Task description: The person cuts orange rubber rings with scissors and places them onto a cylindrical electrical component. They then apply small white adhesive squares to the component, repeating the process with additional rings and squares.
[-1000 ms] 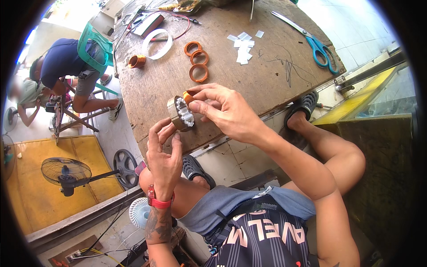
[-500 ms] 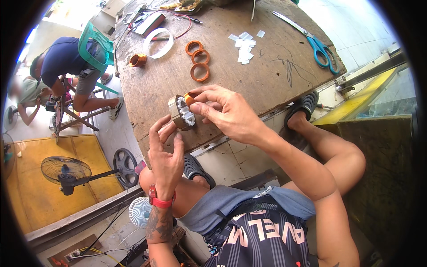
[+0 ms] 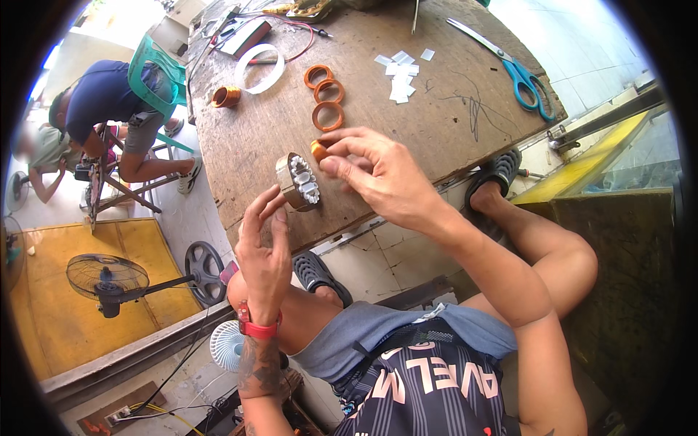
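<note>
A metal stator core [image 3: 289, 190] with white slot liners inside stands on its edge near the front of the wooden table [image 3: 407, 145]. Between the thumb and fingers of my right hand [image 3: 371, 171] is a small orange copper wire coil [image 3: 318, 150], apart from the stator at its upper right. My left hand [image 3: 263, 247] holds nothing. Its fingers are spread beside the stator's left side, the fingertips close to the rim; whether they touch it I cannot tell. Beyond my right hand, three copper wire coils [image 3: 327, 116] lie in a row.
Farther back are a white ring [image 3: 238, 73], another copper coil [image 3: 225, 97] and a red-sided box with wires [image 3: 247, 38]. Small white sheets [image 3: 400, 76] and blue-handled scissors [image 3: 520, 80] lie to the right. A person [image 3: 109, 91] sits at far left, behind a fan [image 3: 109, 283].
My right hand has drawn the copper coil up and away from the stator. My left hand has shifted slightly down and left, its fingers further from the stator.
</note>
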### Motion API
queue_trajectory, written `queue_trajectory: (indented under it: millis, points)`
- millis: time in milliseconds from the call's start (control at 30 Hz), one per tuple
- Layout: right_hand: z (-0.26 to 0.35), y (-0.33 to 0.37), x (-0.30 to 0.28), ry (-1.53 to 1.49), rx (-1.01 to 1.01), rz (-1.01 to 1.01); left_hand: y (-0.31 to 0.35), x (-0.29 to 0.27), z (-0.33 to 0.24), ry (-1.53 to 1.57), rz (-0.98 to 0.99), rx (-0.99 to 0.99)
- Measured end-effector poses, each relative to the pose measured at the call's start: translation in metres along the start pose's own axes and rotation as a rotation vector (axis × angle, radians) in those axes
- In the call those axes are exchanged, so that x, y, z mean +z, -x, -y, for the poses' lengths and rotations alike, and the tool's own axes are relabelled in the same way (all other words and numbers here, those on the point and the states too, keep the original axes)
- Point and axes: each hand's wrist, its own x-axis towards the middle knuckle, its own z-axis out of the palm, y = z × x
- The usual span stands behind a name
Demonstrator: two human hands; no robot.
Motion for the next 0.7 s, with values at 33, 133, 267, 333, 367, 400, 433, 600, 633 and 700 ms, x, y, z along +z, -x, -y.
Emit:
queue_trajectory:
  millis: [33,133,267,333,367,400,433,600,633,700]
  points:
    - [-0.001,0.001,-0.004,0.142,-0.073,-0.042,-0.005,-0.003,0.003,-0.079,0.006,0.049]
    - [-0.004,0.000,-0.009,0.378,-0.273,-0.105,-0.017,-0.006,0.011,-0.218,0.026,0.203]
    - [-0.008,0.004,-0.008,0.391,-0.302,-0.110,-0.024,-0.008,0.021,-0.266,0.104,0.289]
    - [-0.009,0.005,-0.009,0.390,-0.299,-0.095,-0.025,-0.008,0.022,-0.284,0.128,0.293]
    - [-0.009,0.005,-0.009,0.393,-0.301,-0.094,-0.025,-0.009,0.022,-0.292,0.136,0.294]
    - [-0.009,0.005,-0.009,0.391,-0.299,-0.099,-0.026,-0.009,0.021,-0.292,0.147,0.288]
    - [-0.009,0.005,-0.008,0.388,-0.300,-0.104,-0.026,-0.009,0.021,-0.306,0.154,0.297]
    - [-0.010,0.007,-0.009,0.410,-0.310,-0.080,-0.029,-0.011,0.016,-0.329,0.189,0.281]
    - [-0.011,0.007,-0.009,0.415,-0.309,-0.069,-0.030,-0.011,0.015,-0.333,0.189,0.309]
    - [-0.012,0.009,-0.009,0.452,-0.330,-0.022,-0.032,-0.012,0.014,-0.345,0.190,0.350]
